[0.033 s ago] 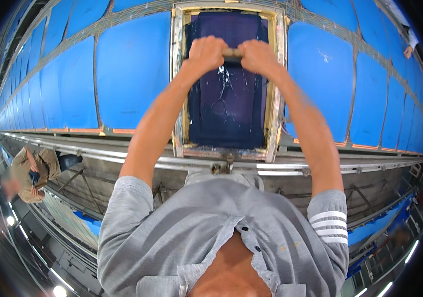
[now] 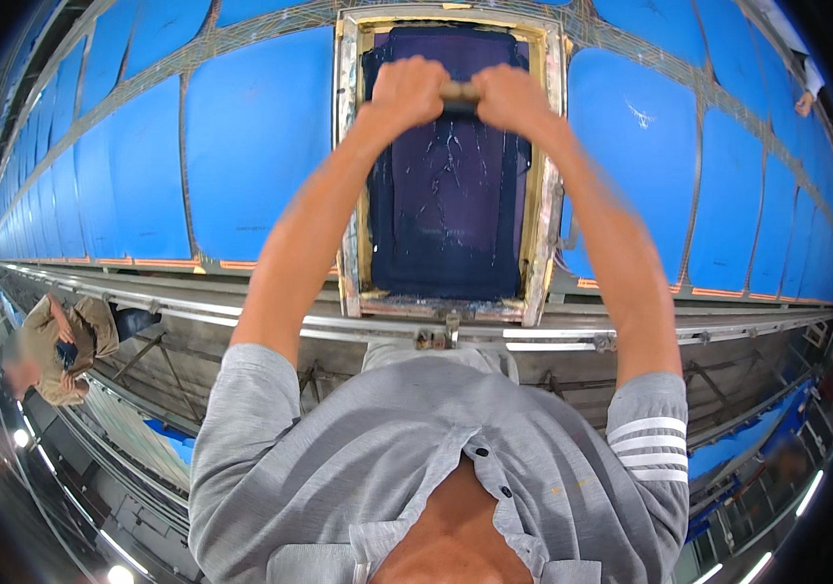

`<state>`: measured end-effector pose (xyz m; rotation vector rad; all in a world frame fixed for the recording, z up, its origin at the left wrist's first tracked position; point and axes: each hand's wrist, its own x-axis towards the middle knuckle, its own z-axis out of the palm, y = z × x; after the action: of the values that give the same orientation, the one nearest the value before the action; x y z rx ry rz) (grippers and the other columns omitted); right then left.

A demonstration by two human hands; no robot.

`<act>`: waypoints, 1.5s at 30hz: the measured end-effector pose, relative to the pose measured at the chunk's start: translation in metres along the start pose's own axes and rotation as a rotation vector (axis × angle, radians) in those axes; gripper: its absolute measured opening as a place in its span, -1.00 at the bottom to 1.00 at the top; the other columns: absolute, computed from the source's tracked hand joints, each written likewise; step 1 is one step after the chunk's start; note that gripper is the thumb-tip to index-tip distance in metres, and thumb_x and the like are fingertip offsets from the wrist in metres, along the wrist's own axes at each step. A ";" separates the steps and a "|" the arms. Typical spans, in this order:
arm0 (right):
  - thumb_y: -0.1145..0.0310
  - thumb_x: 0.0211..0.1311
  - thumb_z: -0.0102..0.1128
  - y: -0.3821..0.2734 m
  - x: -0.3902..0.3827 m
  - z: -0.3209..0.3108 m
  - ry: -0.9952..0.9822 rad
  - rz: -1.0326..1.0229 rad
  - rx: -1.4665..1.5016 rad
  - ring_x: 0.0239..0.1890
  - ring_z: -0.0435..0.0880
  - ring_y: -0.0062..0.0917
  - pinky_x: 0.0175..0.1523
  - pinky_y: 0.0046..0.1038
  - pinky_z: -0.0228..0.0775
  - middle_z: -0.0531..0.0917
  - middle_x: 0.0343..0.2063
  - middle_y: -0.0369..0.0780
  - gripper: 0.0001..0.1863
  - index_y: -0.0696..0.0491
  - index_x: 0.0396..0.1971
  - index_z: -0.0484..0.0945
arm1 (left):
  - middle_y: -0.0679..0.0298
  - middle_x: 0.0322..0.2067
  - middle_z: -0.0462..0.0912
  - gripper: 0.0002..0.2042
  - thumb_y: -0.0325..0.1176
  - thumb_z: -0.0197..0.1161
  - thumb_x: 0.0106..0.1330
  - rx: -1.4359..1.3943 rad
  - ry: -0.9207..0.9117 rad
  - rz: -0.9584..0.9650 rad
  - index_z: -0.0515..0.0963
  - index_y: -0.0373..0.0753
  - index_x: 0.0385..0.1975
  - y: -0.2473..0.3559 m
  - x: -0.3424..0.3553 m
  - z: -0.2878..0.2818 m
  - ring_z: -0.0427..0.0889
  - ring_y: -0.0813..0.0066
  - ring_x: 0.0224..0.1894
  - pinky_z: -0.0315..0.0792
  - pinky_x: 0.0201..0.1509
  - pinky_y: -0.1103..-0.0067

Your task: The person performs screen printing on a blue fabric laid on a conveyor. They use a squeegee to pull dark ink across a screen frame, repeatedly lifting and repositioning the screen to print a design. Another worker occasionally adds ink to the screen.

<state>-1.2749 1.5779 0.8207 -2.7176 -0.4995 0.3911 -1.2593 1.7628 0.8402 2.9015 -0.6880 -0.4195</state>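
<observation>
With both arms stretched out, I grip the wooden handle of a squeegee (image 2: 460, 91). My left hand (image 2: 412, 92) is closed round its left part and my right hand (image 2: 514, 100) round its right part. A short length of handle shows between the fists, while the blade is mostly hidden below them. The squeegee is at the far part of a printing screen, inside its worn, stained frame (image 2: 348, 258). Dark navy ink (image 2: 445, 274) covers the borders of the mesh, and the middle looks purple with shiny ink streaks.
Bright blue panels (image 2: 259, 146) line the long table on both sides of the screen. A metal rail (image 2: 562, 346) runs along the near edge, with a clamp-like fitting (image 2: 452, 329) below the frame. One person (image 2: 75, 341) is at the left; another person's hand (image 2: 806, 101) shows far right.
Both hands and the squeegee have shifted slightly toward the far end of the screen. More of the streaked mesh shows below them.
</observation>
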 end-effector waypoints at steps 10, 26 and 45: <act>0.35 -0.07 0.12 0.063 0.124 -0.025 0.002 -0.013 -0.046 -0.34 0.70 -0.01 -0.23 -0.04 0.52 0.69 -0.43 0.07 -0.75 0.15 -0.44 0.68 | -0.03 -0.36 0.70 -0.84 -0.35 0.19 0.06 0.106 0.190 0.054 0.68 -0.24 -0.45 -0.061 0.135 0.006 0.70 0.00 -0.24 0.55 -0.20 0.19; 0.52 -0.13 0.19 -0.098 -0.214 0.092 0.051 -0.103 0.109 -0.24 0.66 -0.26 0.22 -0.04 0.35 0.62 -0.41 -0.14 -0.83 0.13 -0.44 0.64 | 0.15 -0.33 0.73 -0.73 -0.58 0.19 -0.04 -0.241 0.018 0.017 0.70 -0.21 -0.32 0.079 -0.228 0.077 0.71 0.11 -0.31 0.56 -0.31 0.28; 0.31 0.31 0.15 0.059 -0.180 0.084 0.764 0.642 0.937 -0.48 0.40 -0.61 -0.35 -0.42 0.26 0.56 -0.56 -0.30 -0.73 0.23 -0.37 0.66 | 0.20 -0.27 0.75 -0.65 -0.54 0.25 -0.12 -0.271 0.149 -0.021 0.71 -0.17 -0.25 0.090 -0.294 0.072 0.72 0.14 -0.25 0.58 -0.21 0.32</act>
<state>-1.4471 1.4805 0.7590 -1.8020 0.6314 -0.2420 -1.5711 1.8127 0.8585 2.6527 -0.5335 -0.2716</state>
